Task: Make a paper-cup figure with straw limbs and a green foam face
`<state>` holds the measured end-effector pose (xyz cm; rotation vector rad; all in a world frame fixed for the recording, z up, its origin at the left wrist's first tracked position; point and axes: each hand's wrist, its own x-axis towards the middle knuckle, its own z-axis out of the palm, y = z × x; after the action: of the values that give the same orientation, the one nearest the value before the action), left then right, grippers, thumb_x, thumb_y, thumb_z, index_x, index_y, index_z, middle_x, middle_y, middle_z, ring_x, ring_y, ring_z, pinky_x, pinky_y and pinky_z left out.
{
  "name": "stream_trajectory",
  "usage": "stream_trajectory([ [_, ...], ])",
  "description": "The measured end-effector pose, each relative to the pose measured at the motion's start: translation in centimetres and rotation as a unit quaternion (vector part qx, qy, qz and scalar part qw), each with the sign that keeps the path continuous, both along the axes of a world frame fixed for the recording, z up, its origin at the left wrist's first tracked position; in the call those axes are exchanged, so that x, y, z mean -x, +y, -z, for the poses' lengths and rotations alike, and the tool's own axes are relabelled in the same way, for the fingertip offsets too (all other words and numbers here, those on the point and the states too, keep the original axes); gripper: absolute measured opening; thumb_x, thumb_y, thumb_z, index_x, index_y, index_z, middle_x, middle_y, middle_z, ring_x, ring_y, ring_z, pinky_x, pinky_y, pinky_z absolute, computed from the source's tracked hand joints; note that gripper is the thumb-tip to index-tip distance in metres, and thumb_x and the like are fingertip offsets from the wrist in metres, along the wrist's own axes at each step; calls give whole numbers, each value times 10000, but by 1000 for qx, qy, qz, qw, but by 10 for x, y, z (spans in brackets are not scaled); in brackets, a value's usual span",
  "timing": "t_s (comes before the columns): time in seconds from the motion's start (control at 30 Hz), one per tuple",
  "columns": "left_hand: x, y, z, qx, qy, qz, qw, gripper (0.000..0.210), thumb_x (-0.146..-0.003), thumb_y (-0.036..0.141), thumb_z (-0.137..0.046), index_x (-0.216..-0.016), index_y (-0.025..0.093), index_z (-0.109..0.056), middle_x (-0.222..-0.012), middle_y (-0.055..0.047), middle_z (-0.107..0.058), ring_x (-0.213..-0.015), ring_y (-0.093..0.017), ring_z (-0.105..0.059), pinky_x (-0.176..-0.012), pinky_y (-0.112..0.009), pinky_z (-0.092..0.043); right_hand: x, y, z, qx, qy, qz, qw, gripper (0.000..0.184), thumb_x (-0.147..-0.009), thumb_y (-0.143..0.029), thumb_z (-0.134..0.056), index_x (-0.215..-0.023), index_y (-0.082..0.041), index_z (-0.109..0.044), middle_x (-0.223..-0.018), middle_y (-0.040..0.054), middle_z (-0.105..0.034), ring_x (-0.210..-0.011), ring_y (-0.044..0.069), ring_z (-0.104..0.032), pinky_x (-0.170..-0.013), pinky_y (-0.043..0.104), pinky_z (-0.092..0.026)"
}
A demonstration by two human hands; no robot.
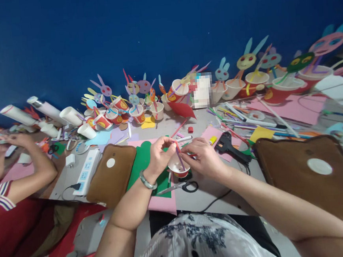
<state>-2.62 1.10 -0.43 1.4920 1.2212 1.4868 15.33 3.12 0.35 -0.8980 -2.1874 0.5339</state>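
Note:
A paper cup with a white inside and red outside stands before me. A thin purple straw rises out of it, and a red straw meets it near the top. My left hand, with a bangle at the wrist, pinches the red straw where the two meet. Just above the cup's right side, my right hand has its fingers closed at the purple straw. Whether the two straws are joined is hidden by my fingers. Scissors lie in front of the cup on green paper.
A black glue gun lies to the right, its cable running forward. Brown pouches and a white power strip flank the work area. Paper cups with rabbit faces line the wall. At left, another person's arms reach over the table.

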Motion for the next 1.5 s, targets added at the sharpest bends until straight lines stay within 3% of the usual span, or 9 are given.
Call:
stream_trajectory([
  [0.27,-2,-1,-2,10,1,2,1000,155,-858,308,-711,-905,161,-724,-874,-56,-760,-787,-135,-706,-751,-242,-562,-1,2,1,-11,-17,9,1000,230,-923,-257,-608,-703,-200,-639,-693,33,-710,-698,196,-610,-827,357,-418],
  [0.43,-1,4,0,52,-29,39,997,256,-798,317,-774,-987,159,-706,-890,-45,-738,-789,-123,-679,-765,-239,-553,-1,3,3,-18,-13,15,1000,238,-936,-283,-589,-716,-203,-633,-658,26,-689,-673,191,-605,-818,357,-423],
  [0.53,-1,7,0,83,-34,62,994,257,-789,355,-783,-919,152,-695,-848,-30,-719,-755,-115,-657,-736,-231,-539,-1,3,2,-9,-9,18,1000,216,-926,-303,-592,-736,-209,-635,-667,28,-694,-686,197,-619,-807,357,-432],
  [0.67,1,8,-2,94,-50,71,992,283,-798,409,-773,-891,157,-685,-841,-27,-711,-764,-127,-657,-741,-252,-546,-4,6,-4,40,-7,40,998,208,-937,-348,-561,-803,-212,-644,-792,53,-750,-754,213,-659,-791,349,-454],
  [0.83,4,8,0,88,-49,59,993,291,-807,420,-769,-926,165,-693,-878,-34,-718,-781,-129,-658,-760,-258,-550,-15,16,-12,154,-35,44,987,307,-951,-409,-501,-792,-202,-663,-722,36,-729,-638,179,-640,-610,283,-456],
  [0.97,5,9,3,70,-32,48,996,297,-837,434,-739,-953,165,-688,-871,-32,-701,-784,-127,-647,-749,-246,-544,-21,21,-13,192,-49,1,980,210,-884,-335,-567,-848,-198,-723,-828,46,-770,-753,193,-704,-672,277,-514],
  [1.27,7,13,3,41,8,60,997,357,-789,449,-782,-956,162,-651,-897,-41,-685,-824,-139,-641,-805,-267,-526,-20,19,-12,167,-85,-13,982,180,-886,-285,-569,-825,-212,-721,-766,45,-759,-690,193,-690,-633,279,-503],
  [1.5,8,12,3,43,30,43,998,313,-819,437,-756,-883,174,-598,-820,-12,-620,-759,-119,-579,-734,-238,-479,-20,20,-10,144,-122,14,982,222,-925,-302,-490,-816,-211,-661,-698,34,-729,-616,178,-651,-582,267,-424],
])
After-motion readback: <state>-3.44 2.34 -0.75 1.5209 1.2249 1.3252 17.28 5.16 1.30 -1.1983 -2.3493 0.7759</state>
